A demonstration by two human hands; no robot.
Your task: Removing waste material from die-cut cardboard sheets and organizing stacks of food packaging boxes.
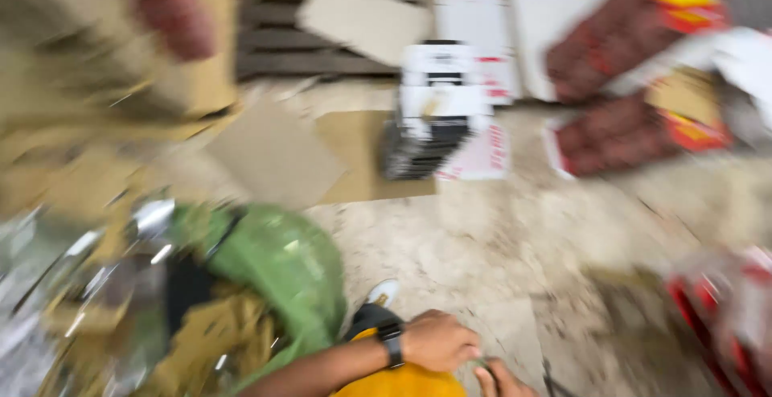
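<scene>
a: where are the hands?
b: both at 6 o'clock, low over the floor [498,228]. left hand [438,341], watch on its wrist, is curled shut, pinching something thin and greenish; too blurred to name. right hand [500,379] touches it from below; its grip i cannot tell.
a: and around them?
b: green bag [273,260] at 8 o'clock, slumped open; stack of flat boxes [438,111] at 12, piled together.

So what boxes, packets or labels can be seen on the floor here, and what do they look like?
Stack of flat cartons: top centre, white and black with red marks.
Dark red packets: top right, red and yellow labels, blurred.
Brown cardboard sheets: left of the stack, flat.
Green bag: lower left, crumpled, by the left hand.
</scene>
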